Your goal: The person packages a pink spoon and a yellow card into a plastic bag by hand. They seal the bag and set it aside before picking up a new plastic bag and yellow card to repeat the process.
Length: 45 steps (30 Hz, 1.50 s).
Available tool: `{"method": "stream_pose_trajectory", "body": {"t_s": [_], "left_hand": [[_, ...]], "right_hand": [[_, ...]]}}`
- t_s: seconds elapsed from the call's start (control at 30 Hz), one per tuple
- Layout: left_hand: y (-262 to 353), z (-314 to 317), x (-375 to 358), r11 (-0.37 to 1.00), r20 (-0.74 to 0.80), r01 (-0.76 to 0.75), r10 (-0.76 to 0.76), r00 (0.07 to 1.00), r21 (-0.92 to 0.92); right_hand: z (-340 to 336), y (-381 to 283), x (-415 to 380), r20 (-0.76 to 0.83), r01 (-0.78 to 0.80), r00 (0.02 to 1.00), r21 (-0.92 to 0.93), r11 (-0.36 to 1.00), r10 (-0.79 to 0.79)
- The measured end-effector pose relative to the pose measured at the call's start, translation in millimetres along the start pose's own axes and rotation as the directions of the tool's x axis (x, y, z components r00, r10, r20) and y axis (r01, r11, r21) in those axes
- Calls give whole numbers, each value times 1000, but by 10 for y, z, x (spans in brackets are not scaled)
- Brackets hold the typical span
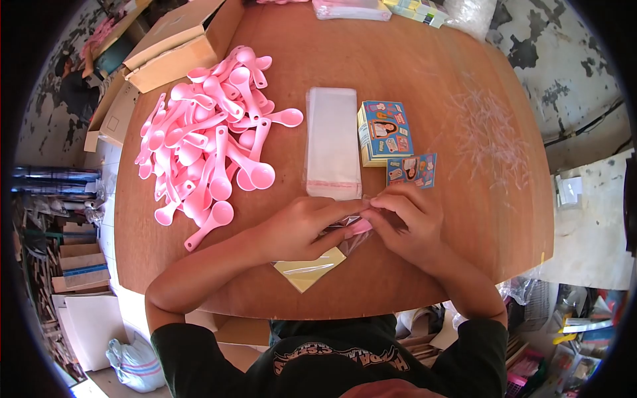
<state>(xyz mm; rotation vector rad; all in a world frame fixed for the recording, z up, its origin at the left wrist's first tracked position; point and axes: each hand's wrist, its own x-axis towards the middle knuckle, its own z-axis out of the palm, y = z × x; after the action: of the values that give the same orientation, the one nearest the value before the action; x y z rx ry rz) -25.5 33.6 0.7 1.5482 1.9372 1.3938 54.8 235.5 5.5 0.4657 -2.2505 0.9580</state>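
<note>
My left hand (306,229) grips a clear plastic bag (352,244) near the table's front edge. Part of a pink spoon (360,227) shows in the bag between my hands. A yellow card (306,270) lies under the plastic, below my left hand. The thumb and fingers of my right hand (410,222) pinch the bag's upper edge. Just beyond my hands is a stack of clear bags (333,139). To its right stand a stack of printed cards (390,129) and a single blue card (413,171). Many pink spoons (220,166) are heaped at the left.
Thin clear plastic strips (494,139) lie scattered at the right of the wooden table (438,60). A cardboard box (179,50) sits at the back left. Wrapped packs (352,8) line the far edge. Another person (78,86) is in the background at left.
</note>
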Motion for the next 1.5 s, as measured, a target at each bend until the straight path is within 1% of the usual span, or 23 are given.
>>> {"method": "stream_pose_trajectory", "body": {"t_s": [0.03, 0.1, 0.2, 0.27, 0.47, 0.53, 0.67, 0.73, 0.77, 0.8, 0.83, 0.9, 0.97, 1.03, 1.17, 1.23, 1.27, 1.33, 1.37, 1.4, 1.43, 1.47, 1.5], "left_hand": [[-8, 20, 0, 998, -42, -51, 52, 998, 21], [19, 27, 1, 998, -32, -34, 36, 999, 53], [46, 45, 0, 996, -21, -1, 3, 1000, 93], [66, 57, 1, 995, -17, 17, -15, 1000, 101], [72, 73, 2, 988, -55, -38, 47, 997, 153], [63, 65, -2, 988, -5, -19, 20, 1000, 154], [105, 41, 28, 986, 8, -41, 40, 999, 159], [108, 30, 39, 987, 45, -38, 32, 998, 159], [95, 32, 36, 987, 46, -39, 32, 998, 159], [71, 39, 29, 996, 28, -35, 33, 999, 82], [57, 41, 25, 999, 10, -31, 31, 999, 4], [58, 20, 37, 999, 9, -30, 30, 1000, -33], [58, -2, 41, 997, 6, -28, 29, 1000, -69], [58, -18, 40, 988, 39, 12, -6, 999, -155], [76, -38, 48, 978, 25, 29, -25, 999, -209], [111, -84, 51, 961, 105, 159, -139, 985, -225], [71, -63, 39, 961, 104, 159, -138, 985, -225], [-41, -3, 5, 982, -33, -43, 37, 999, -187], [-21, -19, 4, 982, -34, -43, 38, 999, -186], [17, -48, 4, 975, -5, 25, -27, 1000, -219], [39, -64, 5, 964, 25, 93, -90, 996, -249], [43, -62, 7, 964, 25, 93, -89, 996, -249], [47, -57, 11, 960, 21, 97, -95, 995, -263]], "right_hand": [[0, 3, -1, -1, -3, 1000, 0, 1000, 3], [-4, 3, 1, 6, 38, 999, -77, 996, -38], [1, -19, -5, 27, 35, 999, -120, 992, -32], [-7, -27, 13, 33, 53, 998, -127, 991, -49], [-30, -27, 15, 65, 63, 996, -128, 990, -55], [-41, -42, 25, 82, 60, 995, -128, 990, -50], [-58, -66, 41, 98, 26, 995, -101, 994, -16], [-61, -52, 32, 114, 18, 993, -86, 996, -8], [-48, -32, 12, 92, -60, 994, -3, 998, 60], [-41, -21, 0, 76, -136, 989, 81, 987, 129], [-45, -22, 7, 76, -135, 989, 81, 988, 129], [-56, -27, 33, 46, -188, 982, 180, 965, 183], [-79, -20, 48, 64, -186, 982, 190, 964, 177], [-94, -11, 53, 82, -183, 982, 199, 963, 169], [-98, 0, 47, 72, -188, 982, 205, 961, 177], [-109, 12, 41, 66, -198, 980, 215, 956, 188], [-127, 29, 36, 54, -208, 978, 206, 956, 201], [-175, 50, 45, 42, -216, 976, 197, 956, 212], [-212, 50, 66, 38, -309, 951, 203, 929, 308], [-250, 66, 80, 34, -400, 915, 209, 893, 402], [-258, 174, 49, 2, -375, 924, 213, 902, 383], [-261, 196, 52, 2, -374, 924, 212, 903, 382], [-262, 209, 56, -29, -469, 865, 309, 828, 501]]}}
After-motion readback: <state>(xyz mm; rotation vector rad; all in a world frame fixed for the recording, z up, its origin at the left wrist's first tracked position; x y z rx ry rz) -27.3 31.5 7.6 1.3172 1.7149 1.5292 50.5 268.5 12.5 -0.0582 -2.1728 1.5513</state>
